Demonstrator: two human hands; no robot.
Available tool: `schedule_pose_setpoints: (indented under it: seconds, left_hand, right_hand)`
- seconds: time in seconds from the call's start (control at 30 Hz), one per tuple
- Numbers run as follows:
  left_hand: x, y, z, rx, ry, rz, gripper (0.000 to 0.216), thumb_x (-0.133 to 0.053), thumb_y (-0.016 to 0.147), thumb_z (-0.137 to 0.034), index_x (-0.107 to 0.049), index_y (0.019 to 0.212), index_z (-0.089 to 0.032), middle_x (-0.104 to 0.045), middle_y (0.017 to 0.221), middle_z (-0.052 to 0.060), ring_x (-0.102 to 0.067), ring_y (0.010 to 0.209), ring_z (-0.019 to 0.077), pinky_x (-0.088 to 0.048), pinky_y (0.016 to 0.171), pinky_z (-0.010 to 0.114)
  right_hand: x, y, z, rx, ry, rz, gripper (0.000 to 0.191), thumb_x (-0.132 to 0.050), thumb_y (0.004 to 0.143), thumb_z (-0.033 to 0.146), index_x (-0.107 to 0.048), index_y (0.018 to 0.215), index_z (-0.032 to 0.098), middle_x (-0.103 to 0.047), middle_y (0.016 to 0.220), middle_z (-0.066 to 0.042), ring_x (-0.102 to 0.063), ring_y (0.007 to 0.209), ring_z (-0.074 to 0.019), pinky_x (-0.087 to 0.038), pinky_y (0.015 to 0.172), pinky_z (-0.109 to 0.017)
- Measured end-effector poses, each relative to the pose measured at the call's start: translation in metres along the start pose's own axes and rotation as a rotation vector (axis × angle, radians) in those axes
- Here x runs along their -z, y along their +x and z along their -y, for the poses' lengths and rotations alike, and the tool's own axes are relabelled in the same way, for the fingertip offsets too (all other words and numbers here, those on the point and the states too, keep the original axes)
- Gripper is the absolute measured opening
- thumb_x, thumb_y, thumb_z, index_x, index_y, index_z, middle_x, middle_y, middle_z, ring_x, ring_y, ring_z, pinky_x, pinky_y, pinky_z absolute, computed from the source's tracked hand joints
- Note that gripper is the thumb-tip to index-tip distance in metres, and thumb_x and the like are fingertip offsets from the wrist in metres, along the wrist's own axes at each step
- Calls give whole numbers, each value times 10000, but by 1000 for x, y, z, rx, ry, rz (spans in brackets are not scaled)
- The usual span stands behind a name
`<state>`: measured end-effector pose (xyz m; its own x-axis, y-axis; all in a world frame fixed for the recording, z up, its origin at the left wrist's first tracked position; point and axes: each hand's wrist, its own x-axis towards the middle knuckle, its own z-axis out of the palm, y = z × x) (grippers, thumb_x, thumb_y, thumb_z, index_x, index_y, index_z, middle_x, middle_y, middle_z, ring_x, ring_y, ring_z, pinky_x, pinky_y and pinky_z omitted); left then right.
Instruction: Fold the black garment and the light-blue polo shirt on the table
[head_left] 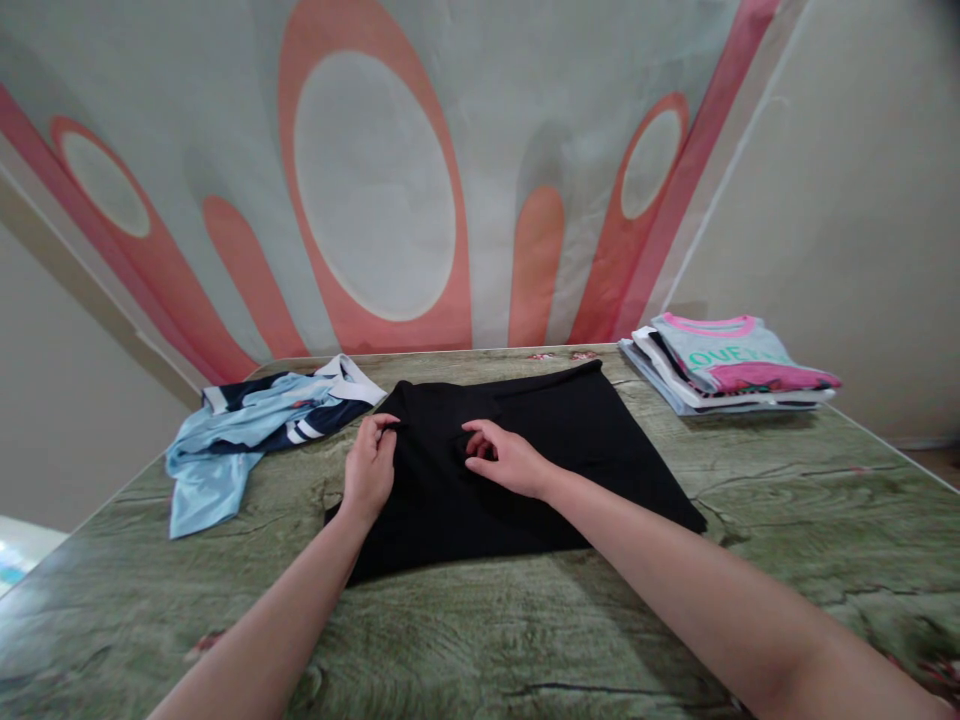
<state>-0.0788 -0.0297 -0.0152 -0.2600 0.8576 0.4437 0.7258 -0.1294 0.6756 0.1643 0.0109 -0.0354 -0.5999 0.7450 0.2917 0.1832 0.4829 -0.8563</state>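
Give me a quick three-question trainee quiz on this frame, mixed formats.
1. True or false: both the left hand and the right hand rest on the flat black fabric garment.
2. Multiple choice: where does the crumpled light blue and navy striped shirt lie? A) at the person's left B) on the folded stack C) under the black garment
3. Fill in: the top piece of the folded clothes stack has a ____ neckline.

Key: 1 true; 2 A; 3 pink. All lie on the green wood-grain patterned surface.
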Motion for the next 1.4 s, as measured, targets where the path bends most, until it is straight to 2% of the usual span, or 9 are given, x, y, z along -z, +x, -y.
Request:
schedule_pose_setpoints:
  seconds: [0.17, 0.27, 0.37, 0.57, 0.73, 0.97, 1.07, 1.17, 1.4]
  left_hand:
    - [1, -2, -4, 49, 22, -1, 206, -424, 853, -231, -551, 1015, -229, -561, 781, -21, -535, 665, 160, -412, 684, 271]
    - [3, -3, -9, 70, 27, -1, 235, -416, 847, -222, -557, 1035, -231, -491, 670, -48, -473, 568, 147, -373, 607, 257]
    - [4, -4, -12, 54, 28, 0, 247, -417, 853, -227, -557, 1056, -230, -460, 648, -55, -452, 548, 142, -359, 587, 254]
    - [2, -2, -7, 43, 80, 4, 250, -412, 873, -250, -544, 1083, -222, -544, 757, -15, -554, 696, 180, -420, 690, 285]
    - [0, -1, 0, 27, 114, 0, 258, -400, 888, -284, -537, 1093, -210, -613, 935, 41, -595, 857, 221, -442, 802, 329]
    - [0, -1, 2, 27, 124, 10, 249, -393, 904, -301, -539, 1087, -214, -632, 954, 51, -611, 892, 231, -450, 813, 334]
    - [0, -2, 1, 33, 126, 13, 254, -391, 909, -310, -537, 1093, -212, -630, 911, 42, -616, 856, 229, -451, 793, 335]
    - [-1, -2, 2, 44, 131, 17, 257, -391, 912, -319, -538, 1095, -212, -630, 856, 31, -621, 811, 226, -453, 761, 331]
    - [-2, -1, 6, 57, 141, 12, 244, -402, 905, -330, -537, 1070, -211, -649, 881, 45, -631, 842, 234, -456, 781, 338]
  right_hand:
    - [-4, 0, 0, 63, -191, -58, 367, -474, 895, 129, -569, 1227, 252, -593, 970, -20, -569, 849, -139, -462, 823, -295]
    - [-7, 1, 0, 76, -300, -37, 369, -524, 869, 125, -584, 1215, 238, -570, 1033, -47, -561, 943, -169, -451, 870, -319]
    - [-7, 2, 1, 71, -347, -24, 267, -598, 826, 141, -626, 1082, 212, -558, 1011, -49, -548, 957, -182, -441, 888, -333]
    - [3, 2, 3, 45, -96, -97, 82, -578, 859, 232, -588, 930, 194, -523, 1061, -39, -528, 802, -119, -466, 797, -286]
    - [5, 2, 4, 4, -123, -65, 185, -684, 796, 357, -596, 830, 198, -524, 914, -5, -511, 768, -123, -452, 742, -269]
    - [5, -1, 5, 73, -186, -7, 194, -721, 763, 347, -641, 856, 196, -581, 899, -15, -550, 858, -158, -429, 815, -288]
    - [7, -2, 5, -10, -163, -30, 147, -646, 809, 341, -615, 805, 198, -584, 794, 18, -547, 759, -140, -422, 727, -260]
    - [8, -3, 3, -103, -130, -84, 114, -598, 819, 318, -603, 858, 211, -577, 727, 46, -536, 669, -128, -405, 649, -241]
    - [5, -1, 0, -108, -155, -131, 172, -560, 753, 175, -625, 906, 218, -603, 736, 40, -551, 667, -134, -409, 657, -243]
